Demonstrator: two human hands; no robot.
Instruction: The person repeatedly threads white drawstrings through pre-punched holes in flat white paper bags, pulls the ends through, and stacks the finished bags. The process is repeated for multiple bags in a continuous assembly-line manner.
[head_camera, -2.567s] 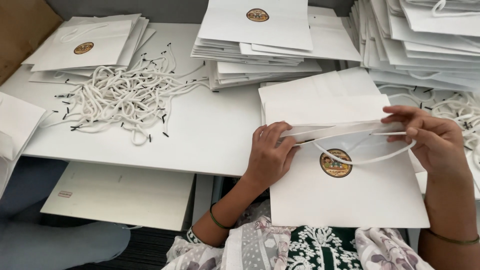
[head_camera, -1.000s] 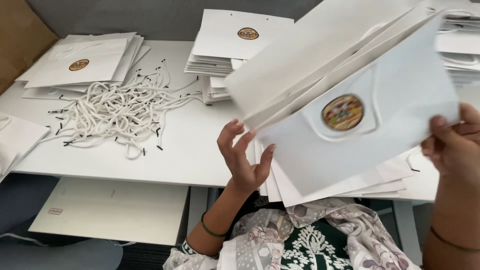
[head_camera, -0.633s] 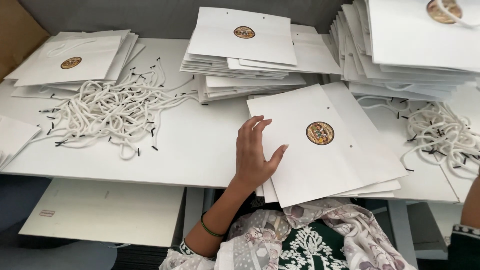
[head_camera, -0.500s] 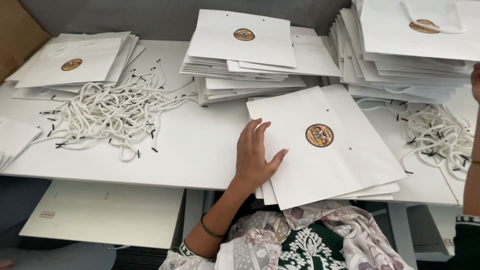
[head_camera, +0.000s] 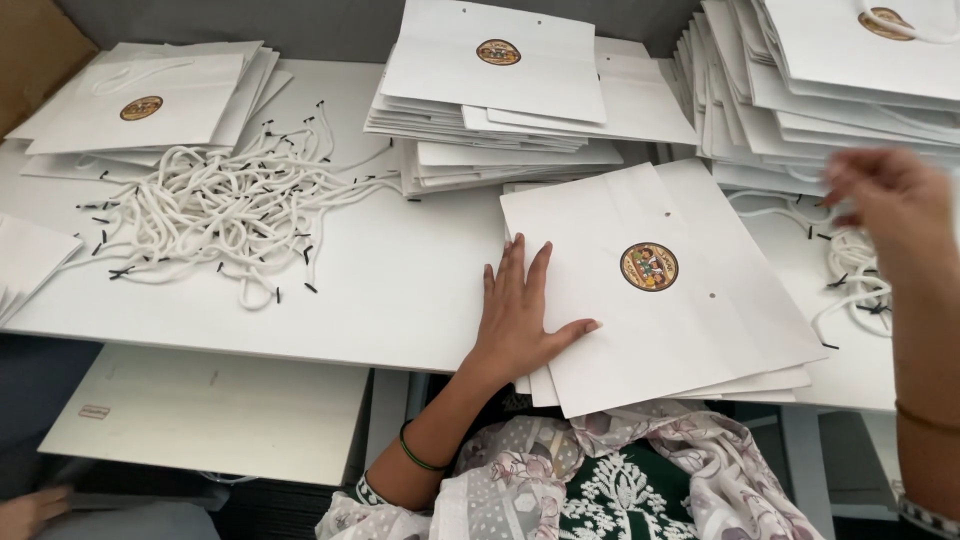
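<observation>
A white table (head_camera: 400, 290) is being taken up by paper goods, w/ everything here placed rel. to the top bag (head_camera: 660, 285), a flat white paper bag w/ a round brown-and-gold sticker, lying at the table's near edge on a few more bags of the same kind. Beyond and to the right of that bag, a tall slanting stack of finished bags (head_camera: 830, 80) is being seen; straight beyond it, a middle stack (head_camera: 500, 100) of flat bags is sitting; far to its left, at the back corner, a smaller stack (head_camera: 140, 105) is lying. Between that left stack and the top bag, a loose heap of white cord handles (head_camera: 220, 210) w/ black tips is spread out. Just right of the top bag, a second, smaller bunch of cords (head_camera: 850, 285) is lying. The top bag's left edge is being pressed flat by the left hand (head_camera: 520, 320), fingers spread, palm down, nothing gripped. The right hand (head_camera: 890, 200) is being held above the right-hand cords, blurred, fingers loosely curled; whether anything is pinched in it cannot be told. Below-left of the bag, under the table, a white board (head_camera: 210, 410) is resting.
</observation>
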